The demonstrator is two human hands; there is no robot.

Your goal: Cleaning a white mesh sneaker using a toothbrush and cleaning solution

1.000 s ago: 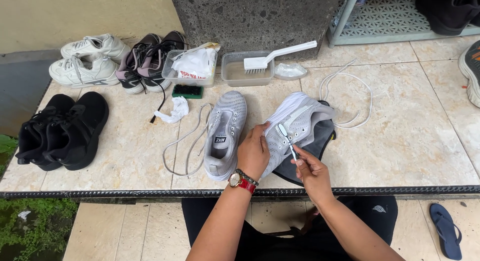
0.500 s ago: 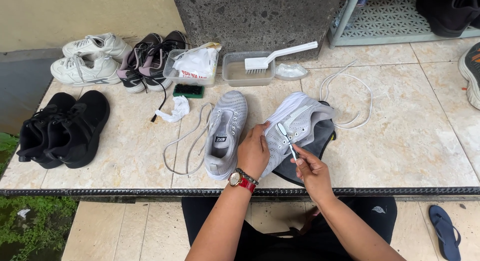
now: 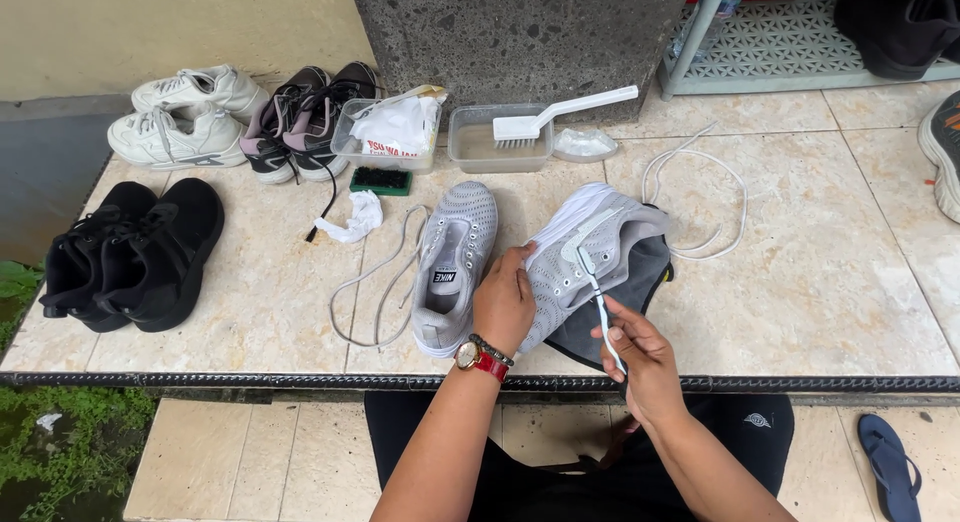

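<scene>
- The left hand (image 3: 503,304) grips the side of a grey mesh shoe (image 3: 585,257), fingers wrapped over its upper, tilting it on edge over a dark cloth (image 3: 640,292).
- The right hand (image 3: 640,354) pinches the handle of a small white brush (image 3: 597,297) between thumb and fingers — its head rests against the mesh of the held shoe.
- The held shoe is the landmark: it lies near the front edge of the tiled ledge (image 3: 820,302), roughly in the middle.
- Just left of it, touching the left hand's side, the second grey shoe (image 3: 452,267) lies flat, sole down, laces removed.
- A loose grey lace (image 3: 375,292) loops left of that second shoe; a white lace (image 3: 705,197) curls right of the held shoe.
- Behind the held shoe stands a clear tub (image 3: 498,147) with a white scrubbing brush (image 3: 560,117) laid across it.
- Further behind and to the left sits a plastic container with a white bag (image 3: 395,132), a dark-bristled brush (image 3: 380,180) in front of it, and a crumpled white cloth (image 3: 357,218) nearby.
- Well to the left: 2 black shoes (image 3: 135,252), 2 white sneakers (image 3: 180,117) and 2 dark sneakers with purple trim (image 3: 300,117).
- A red-strapped watch (image 3: 480,359) sits on the left wrist.
- Below the ledge, to the right of the held shoe — a blue sandal (image 3: 890,467).
</scene>
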